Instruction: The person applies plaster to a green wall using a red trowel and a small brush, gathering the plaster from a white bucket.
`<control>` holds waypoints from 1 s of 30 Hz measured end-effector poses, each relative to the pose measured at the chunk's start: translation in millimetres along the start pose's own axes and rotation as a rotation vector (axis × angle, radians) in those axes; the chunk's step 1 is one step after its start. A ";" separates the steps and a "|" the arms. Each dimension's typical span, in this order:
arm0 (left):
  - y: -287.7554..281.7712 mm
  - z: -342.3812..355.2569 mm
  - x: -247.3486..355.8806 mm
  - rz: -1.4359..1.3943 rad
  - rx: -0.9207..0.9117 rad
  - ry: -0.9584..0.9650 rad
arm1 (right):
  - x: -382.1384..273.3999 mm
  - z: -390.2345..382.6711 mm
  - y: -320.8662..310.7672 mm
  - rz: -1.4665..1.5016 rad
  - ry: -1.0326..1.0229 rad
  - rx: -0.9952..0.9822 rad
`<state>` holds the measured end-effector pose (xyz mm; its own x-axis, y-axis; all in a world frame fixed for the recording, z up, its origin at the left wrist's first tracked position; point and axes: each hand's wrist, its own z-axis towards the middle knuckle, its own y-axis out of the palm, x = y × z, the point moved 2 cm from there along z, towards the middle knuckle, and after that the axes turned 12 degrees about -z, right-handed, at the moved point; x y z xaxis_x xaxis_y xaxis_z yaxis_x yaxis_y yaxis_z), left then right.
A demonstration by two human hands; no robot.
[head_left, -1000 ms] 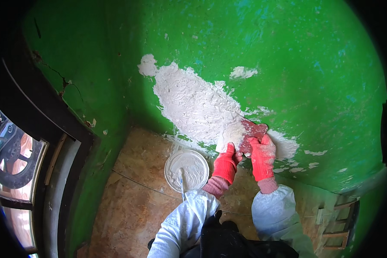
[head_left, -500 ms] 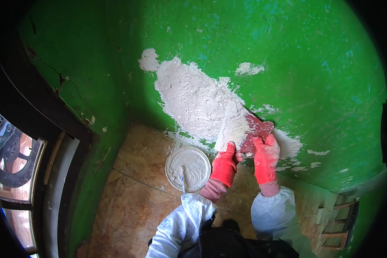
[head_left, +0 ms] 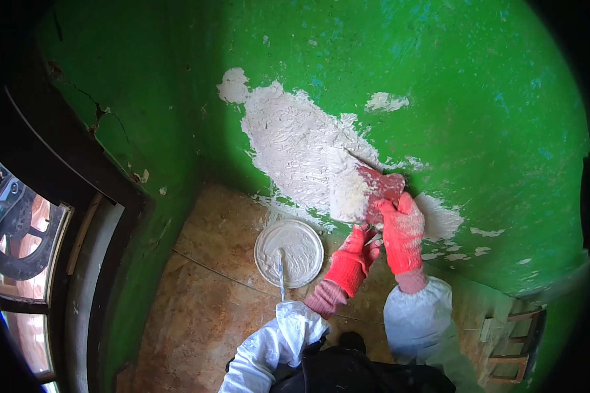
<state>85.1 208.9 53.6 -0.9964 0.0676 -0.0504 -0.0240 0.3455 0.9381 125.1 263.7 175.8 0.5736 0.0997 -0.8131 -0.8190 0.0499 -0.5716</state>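
Observation:
Both my hands wear red knit gloves and white sleeves. My right hand (head_left: 401, 230) grips a wide putty knife (head_left: 380, 183) whose blade lies flat against the lower edge of a big white plaster patch (head_left: 301, 150) on the green wall (head_left: 452, 85). My left hand (head_left: 353, 257) is just below and left of it, fingers up against the tool's lower part. On the floor under the hands stands a round white bucket of plaster (head_left: 288, 252) with a thin tool (head_left: 280, 275) resting in it.
The floor (head_left: 203, 295) is brown board. A dark door frame (head_left: 52, 150) and glazed opening lie at the left. Small plaster spots (head_left: 385, 101) dot the wall. Wooden shelving or steps (head_left: 511, 340) show at the lower right.
Both hands and the putty knife have stayed at the lower right edge of the patch, shifting slightly downward and right along the wall. The bucket has not moved.

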 end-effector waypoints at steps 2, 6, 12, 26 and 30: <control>2.0 -1.6 0.6 0.028 -0.022 -0.033 | 7.7 13.2 -3.7 -0.070 -0.131 0.073; -4.5 -16.1 -9.6 0.199 0.008 -0.082 | 16.4 4.9 -29.9 0.058 -0.045 0.208; 1.6 -50.5 -26.2 0.570 0.011 -0.065 | 10.2 -44.0 -44.4 0.051 0.006 0.207; -7.8 -145.3 18.8 0.327 0.434 0.190 | 29.2 -115.4 15.5 0.597 0.179 -0.090; 10.6 -159.0 54.2 0.690 0.540 0.432 | 27.8 -114.7 8.8 0.284 0.270 -0.379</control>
<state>18.0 67.4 115.3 -0.7242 0.1044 0.6816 0.5087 0.7482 0.4259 135.7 152.9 135.5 0.3558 -0.2040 -0.9120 -0.9075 -0.3088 -0.2849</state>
